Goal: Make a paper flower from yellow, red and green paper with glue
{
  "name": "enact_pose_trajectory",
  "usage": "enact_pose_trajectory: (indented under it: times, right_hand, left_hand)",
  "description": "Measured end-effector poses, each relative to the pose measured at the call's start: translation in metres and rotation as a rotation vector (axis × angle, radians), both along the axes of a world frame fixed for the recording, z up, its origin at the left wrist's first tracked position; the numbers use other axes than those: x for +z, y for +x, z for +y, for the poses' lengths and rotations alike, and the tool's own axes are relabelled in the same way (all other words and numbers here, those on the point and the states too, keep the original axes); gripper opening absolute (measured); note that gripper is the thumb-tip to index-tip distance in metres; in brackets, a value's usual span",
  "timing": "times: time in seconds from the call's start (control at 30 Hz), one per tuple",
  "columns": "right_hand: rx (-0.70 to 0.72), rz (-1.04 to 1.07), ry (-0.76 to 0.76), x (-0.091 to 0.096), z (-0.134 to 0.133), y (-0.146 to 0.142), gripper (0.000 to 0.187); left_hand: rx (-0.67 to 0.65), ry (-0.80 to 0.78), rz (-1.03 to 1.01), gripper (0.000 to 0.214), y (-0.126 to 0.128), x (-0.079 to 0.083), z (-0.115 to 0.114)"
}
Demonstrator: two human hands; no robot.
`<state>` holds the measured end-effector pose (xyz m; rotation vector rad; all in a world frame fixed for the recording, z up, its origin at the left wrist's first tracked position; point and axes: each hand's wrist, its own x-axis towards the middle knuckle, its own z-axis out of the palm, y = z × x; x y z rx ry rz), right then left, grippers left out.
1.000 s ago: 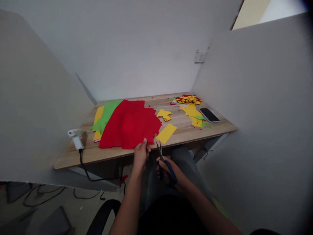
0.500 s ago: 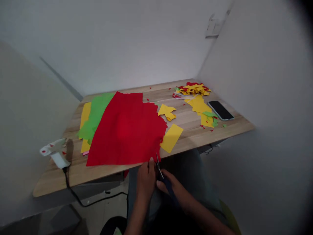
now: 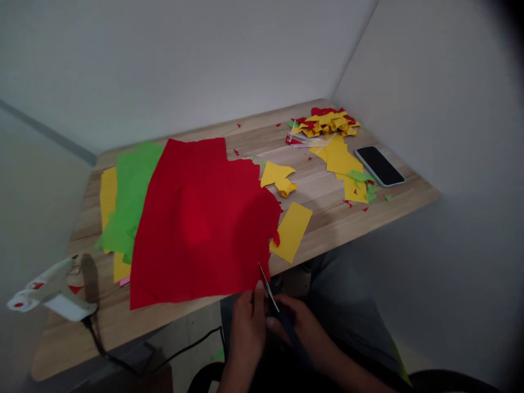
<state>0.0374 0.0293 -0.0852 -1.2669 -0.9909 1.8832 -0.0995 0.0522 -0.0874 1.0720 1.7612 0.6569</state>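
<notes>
A large red sheet (image 3: 192, 229), paper or felt, lies over the left and middle of the table, its right edge cut jagged. At its lower right corner, by the table's front edge, my left hand (image 3: 249, 322) is closed with the thumb on the sheet's edge. My right hand (image 3: 301, 322) grips scissors (image 3: 275, 300) with dark blue handles. Their blades point up and left over the corner of the sheet. Just right of the jagged edge lie a yellow rectangle (image 3: 295, 229) and a yellow cut piece (image 3: 277, 176) with a curled end.
Green sheets (image 3: 133, 191) and yellow sheets (image 3: 108, 191) lie left of the red one. A white glue gun (image 3: 61, 297) with a black cable rests front left. Back right are a heap of cut pieces (image 3: 327, 123), yellow scraps (image 3: 341, 158) and a phone (image 3: 380, 165). Walls enclose the table.
The view has tipped down and come closer, so the table looks larger and lower. Both hands stay at the sheet's lower right corner, the scissors still in my right hand.
</notes>
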Motion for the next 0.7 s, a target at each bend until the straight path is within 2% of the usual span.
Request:
enact_pose_trajectory:
  times: [0.13,0.23,0.3,0.43,0.57,0.7]
  right_hand:
    - [0.03,-0.036,-0.198,-0.003,-0.006,-0.002,0.057]
    - [0.092,-0.02,-0.269,0.006,-0.007,0.001,0.065]
    - [0.148,0.05,-0.26,0.015,-0.007,0.007,0.065]
    - [0.263,0.107,-0.142,0.03,-0.004,0.032,0.058]
    - [0.388,-0.006,-0.096,0.04,0.009,0.064,0.048]
    - [0.439,-0.099,-0.079,0.045,0.027,0.082,0.046]
  left_hand:
    - [0.009,-0.013,-0.109,0.06,0.001,0.006,-0.002]
    - [0.069,-0.039,-0.17,0.06,-0.004,0.012,-0.001]
    - [0.121,-0.056,-0.191,0.059,-0.008,0.018,0.0]
    - [0.18,-0.036,-0.192,0.052,-0.018,0.029,0.004]
    - [0.219,-0.039,-0.17,0.05,-0.023,0.037,0.002]
    - [0.168,-0.034,-0.163,0.051,-0.022,0.036,-0.011]
